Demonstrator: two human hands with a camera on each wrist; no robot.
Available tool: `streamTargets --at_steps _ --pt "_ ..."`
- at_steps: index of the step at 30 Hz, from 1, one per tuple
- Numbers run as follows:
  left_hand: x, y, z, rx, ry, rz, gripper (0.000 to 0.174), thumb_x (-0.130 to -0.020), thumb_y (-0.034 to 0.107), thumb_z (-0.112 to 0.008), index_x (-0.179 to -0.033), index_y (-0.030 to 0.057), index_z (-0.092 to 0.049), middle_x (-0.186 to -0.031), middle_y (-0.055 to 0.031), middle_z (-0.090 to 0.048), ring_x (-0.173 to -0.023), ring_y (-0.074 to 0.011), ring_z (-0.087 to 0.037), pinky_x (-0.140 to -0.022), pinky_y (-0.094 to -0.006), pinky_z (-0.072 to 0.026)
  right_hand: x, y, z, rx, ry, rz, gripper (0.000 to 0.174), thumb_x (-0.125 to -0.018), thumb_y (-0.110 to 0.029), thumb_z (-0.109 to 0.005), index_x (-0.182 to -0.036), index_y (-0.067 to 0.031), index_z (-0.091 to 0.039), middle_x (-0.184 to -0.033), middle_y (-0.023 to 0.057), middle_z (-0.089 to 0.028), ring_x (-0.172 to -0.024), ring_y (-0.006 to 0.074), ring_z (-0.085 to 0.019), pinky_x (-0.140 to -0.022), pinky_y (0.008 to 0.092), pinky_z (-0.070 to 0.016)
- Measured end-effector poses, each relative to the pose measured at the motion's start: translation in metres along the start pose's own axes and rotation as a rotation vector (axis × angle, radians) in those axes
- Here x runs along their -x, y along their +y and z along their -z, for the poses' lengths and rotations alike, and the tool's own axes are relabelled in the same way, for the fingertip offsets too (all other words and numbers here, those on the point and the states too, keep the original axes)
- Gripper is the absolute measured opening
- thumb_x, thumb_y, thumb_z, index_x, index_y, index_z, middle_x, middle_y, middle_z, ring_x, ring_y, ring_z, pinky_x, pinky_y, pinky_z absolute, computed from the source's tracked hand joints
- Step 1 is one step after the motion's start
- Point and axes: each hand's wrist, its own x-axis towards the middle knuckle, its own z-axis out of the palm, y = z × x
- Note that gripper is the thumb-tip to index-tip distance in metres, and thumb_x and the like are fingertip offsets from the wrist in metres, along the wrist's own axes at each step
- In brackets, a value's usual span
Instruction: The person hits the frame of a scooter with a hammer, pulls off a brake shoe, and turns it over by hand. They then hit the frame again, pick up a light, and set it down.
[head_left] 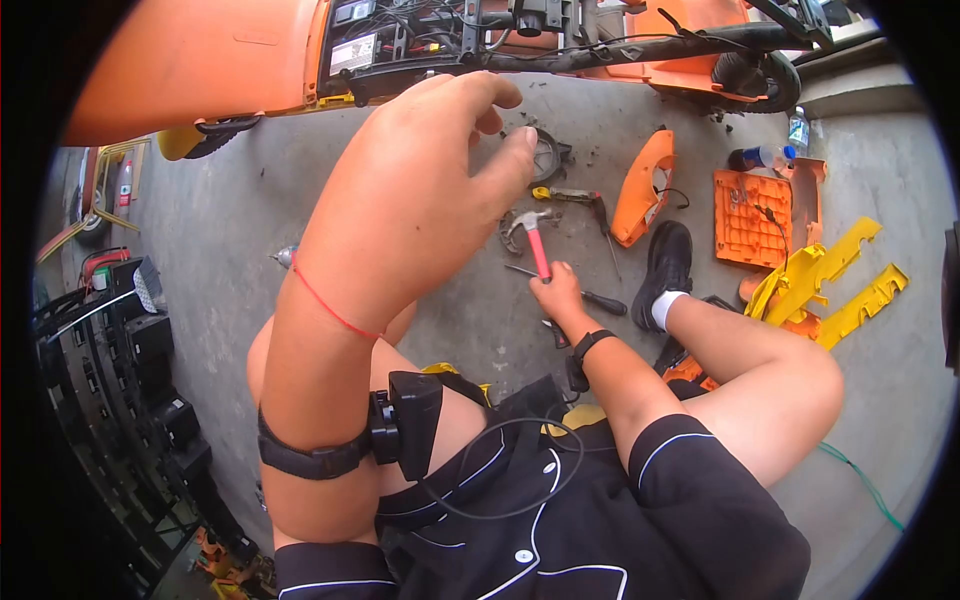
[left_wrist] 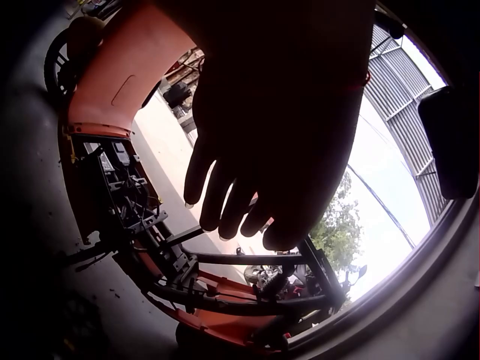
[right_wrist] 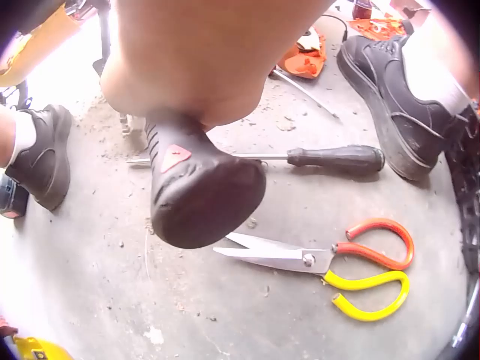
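My right hand [head_left: 560, 292] grips a claw hammer [head_left: 537, 248] with a pinkish-red handle, its metal head pointing away from me over the floor. In the right wrist view, the hammer's black grip end [right_wrist: 206, 199] sticks out below the hand. A screwdriver [right_wrist: 337, 157] and scissors [right_wrist: 307, 259] with red and yellow handles lie on the concrete beneath it. Raised close to the head camera, my left hand [head_left: 420, 180] holds nothing, its fingers loosely bent. The left wrist view shows that hand [left_wrist: 262, 150] as a dark silhouette in front of the orange vehicle [left_wrist: 124, 67].
The vehicle's bare frame [head_left: 640, 50] spans the far side. An orange curved panel [head_left: 645, 190], an orange ribbed tray [head_left: 752, 220], yellow plastic pieces [head_left: 860, 305] and bottles [head_left: 762, 157] lie to the right. A black wheel [head_left: 545, 158] rests beyond the hammer. Dark parts [head_left: 150, 400] line the left.
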Motion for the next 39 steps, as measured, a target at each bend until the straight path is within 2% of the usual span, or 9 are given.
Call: streamTargets --at_steps 7,15,17,22,30,33,36,37,39 --pt "0.001 0.0 -0.001 -0.031 -0.047 0.017 0.027 -0.09 0.016 -0.066 -0.114 0.0028 -0.066 -0.093 -0.0084 -0.069 -0.087 -0.018 -0.065 -0.083 -0.035 -0.0507 0.017 -0.027 -0.017 0.087 -0.273 0.188 0.033 -0.077 -0.027 -0.067 -0.092 0.0004 -0.057 -0.102 0.0224 -0.059 -0.096 0.0437 -0.06 -0.083 0.0497 -0.0498" --pt "0.006 -0.002 0.006 -0.025 -0.091 0.024 0.028 -0.089 0.015 -0.066 -0.113 0.0012 -0.065 -0.094 -0.01 -0.068 -0.088 -0.0198 -0.064 -0.082 -0.0352 -0.0502 0.017 -0.02 -0.004 0.345 -0.656 0.154 0.039 -0.082 -0.033 -0.069 -0.105 -0.0031 -0.059 -0.108 0.018 -0.061 -0.102 0.0374 -0.061 -0.088 0.0478 -0.0505" --pt "0.008 -0.005 0.009 -0.034 -0.098 0.001 0.029 -0.087 0.013 -0.066 -0.113 0.0004 -0.064 -0.096 -0.0119 -0.067 -0.09 -0.0218 -0.064 -0.082 -0.0348 -0.0495 -0.005 -0.019 -0.018 0.26 -0.255 0.1 0.04 -0.084 -0.032 -0.069 -0.112 -0.0046 -0.06 -0.111 0.0167 -0.061 -0.105 0.0356 -0.061 -0.089 0.0463 -0.0505" --pt "0.012 -0.008 0.019 -0.039 -0.143 0.126 0.03 -0.086 0.011 -0.066 -0.114 0.0012 -0.063 -0.098 -0.0129 -0.066 -0.09 -0.0238 -0.063 -0.082 -0.0341 -0.0488 -0.077 -0.054 -0.024 0.376 0.091 0.227 0.042 -0.081 -0.027 -0.074 -0.115 -0.007 -0.061 -0.118 0.0143 -0.059 -0.118 0.0344 -0.053 -0.097 0.0433 -0.0469" --pt "0.002 -0.01 0.019 -0.022 -0.206 0.179 0.031 -0.085 0.01 -0.068 -0.114 0.001 -0.062 -0.098 -0.0144 -0.064 -0.09 -0.0283 -0.063 -0.081 -0.0361 -0.0495 -0.113 -0.037 -0.031 0.717 -0.039 0.435 0.016 -0.083 -0.012 -0.055 -0.091 -0.0067 -0.069 -0.099 0.008 -0.063 -0.102 0.0284 -0.057 -0.087 0.0427 -0.0465" --pt "0.0 -0.006 0.017 0.013 -0.205 0.146 0.03 -0.085 0.011 -0.069 -0.111 -0.0007 -0.062 -0.098 -0.017 -0.064 -0.09 -0.0332 -0.064 -0.08 -0.0384 -0.0508 -0.105 -0.041 -0.022 0.652 -0.005 0.438 0.016 -0.084 -0.015 -0.06 -0.091 -0.0043 -0.07 -0.093 0.0068 -0.065 -0.102 0.0271 -0.058 -0.088 0.0419 -0.0464" --pt "0.001 0.001 0.018 0.017 -0.209 0.129 0.031 -0.085 0.013 -0.069 -0.112 -0.0006 -0.062 -0.098 -0.0169 -0.064 -0.09 -0.0328 -0.064 -0.08 -0.0381 -0.0509 -0.101 -0.048 -0.01 -0.048 -0.08 -0.059 0.033 -0.089 -0.023 -0.068 -0.109 0.0031 -0.069 -0.105 0.0122 -0.072 -0.099 0.0275 -0.066 -0.089 0.0393 -0.0493" --pt "0.002 0.003 0.018 0.01 -0.215 0.136 0.031 -0.086 0.014 -0.068 -0.113 -0.0005 -0.062 -0.099 -0.017 -0.064 -0.09 -0.0328 -0.064 -0.08 -0.0379 -0.0509 -0.1 -0.043 -0.007 -0.045 -0.063 -0.056 0.033 -0.089 -0.023 -0.068 -0.109 0.0031 -0.069 -0.105 0.0122 -0.072 -0.099 0.0275 -0.066 -0.089 0.0393 -0.0493" --pt "0.004 0.008 0.017 0.016 -0.228 0.122 0.031 -0.086 0.012 -0.068 -0.115 0.0006 -0.062 -0.1 -0.0154 -0.064 -0.092 -0.029 -0.063 -0.082 -0.0364 -0.05 -0.094 -0.029 0.006 -0.61 -0.067 -0.181 0.034 -0.091 -0.022 -0.069 -0.113 0.0031 -0.068 -0.106 0.0112 -0.072 -0.095 0.0216 -0.067 -0.087 0.0342 -0.0496"
